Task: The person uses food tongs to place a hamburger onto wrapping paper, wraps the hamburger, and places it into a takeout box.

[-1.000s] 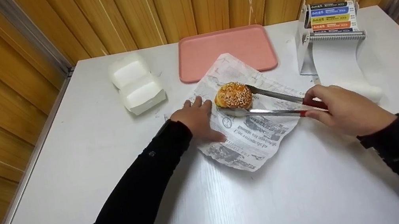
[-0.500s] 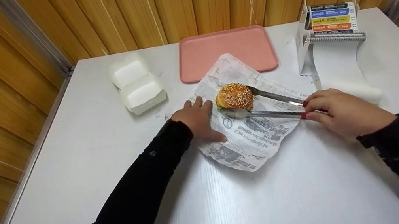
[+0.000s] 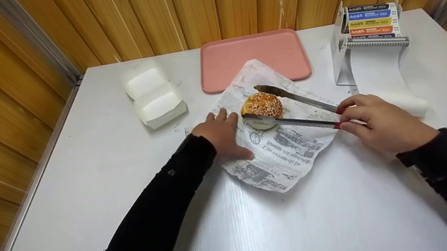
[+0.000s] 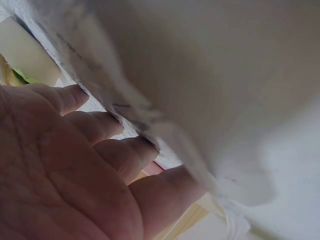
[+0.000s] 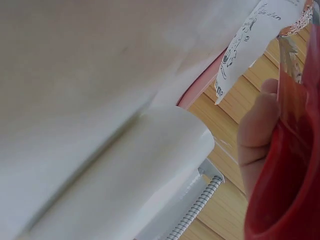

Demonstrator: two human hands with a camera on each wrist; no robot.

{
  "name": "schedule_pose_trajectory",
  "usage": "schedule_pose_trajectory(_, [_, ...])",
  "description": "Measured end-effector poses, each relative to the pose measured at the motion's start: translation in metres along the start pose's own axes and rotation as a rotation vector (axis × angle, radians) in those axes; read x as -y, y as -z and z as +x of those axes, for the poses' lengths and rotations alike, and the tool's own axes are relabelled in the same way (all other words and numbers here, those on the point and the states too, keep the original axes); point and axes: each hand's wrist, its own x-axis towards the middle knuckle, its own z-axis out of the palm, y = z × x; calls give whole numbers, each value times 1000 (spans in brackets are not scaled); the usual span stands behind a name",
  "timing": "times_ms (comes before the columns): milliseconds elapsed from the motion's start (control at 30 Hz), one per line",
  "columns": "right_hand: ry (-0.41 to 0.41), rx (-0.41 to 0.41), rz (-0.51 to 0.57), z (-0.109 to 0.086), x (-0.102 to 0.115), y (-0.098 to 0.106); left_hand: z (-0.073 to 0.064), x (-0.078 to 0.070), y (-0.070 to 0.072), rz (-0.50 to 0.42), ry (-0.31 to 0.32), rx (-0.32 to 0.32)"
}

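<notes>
A burger with a sesame-topped bun [image 3: 266, 104] sits on a sheet of printed wrapping paper [image 3: 290, 151] in the head view. My right hand [image 3: 378, 123] grips a pair of metal tongs [image 3: 308, 122] by the red handles, which also fill the right side of the right wrist view [image 5: 295, 165]. One tong arm passes behind the bun and the other crosses its near side, so part of the bun is hidden. My left hand [image 3: 221, 137] lies with fingers spread on the paper's left edge; in the left wrist view its fingers [image 4: 107, 127] meet the paper.
A pink tray [image 3: 214, 66] lies at the back, partly under the paper's far corner. Left of it stands an open white clamshell box [image 3: 160, 108]. At the back right is a metal dispenser [image 3: 341, 64] with colourful boxes [image 3: 370, 19] and a white sheet [image 3: 378, 69] rolled at its end.
The tong arms have slid further along the bun, toward the back left, and the far one now reaches behind it. The burger and my left hand have hardly moved.
</notes>
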Motion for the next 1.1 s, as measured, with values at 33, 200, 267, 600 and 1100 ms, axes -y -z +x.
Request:
schedule_pose_trajectory(33, [5,-15,11,1,0,0,0,0,0,0,1,-2])
schedule_pose_trajectory(200, [-37,-137,107,6,5,0,1,0,0,1,7,-6])
schedule_pose_trajectory(267, [-100,-190,136,9,10,2,2,0,0,3,7,-4])
schedule_pose_trajectory(600, [-400,-198,91,65,23,18,1,0,-2,-9,5,-4])
schedule_pose_trajectory(1100, [-551,-67,-5,137,-13,-4,-11,-7,-8,5,-11,-21])
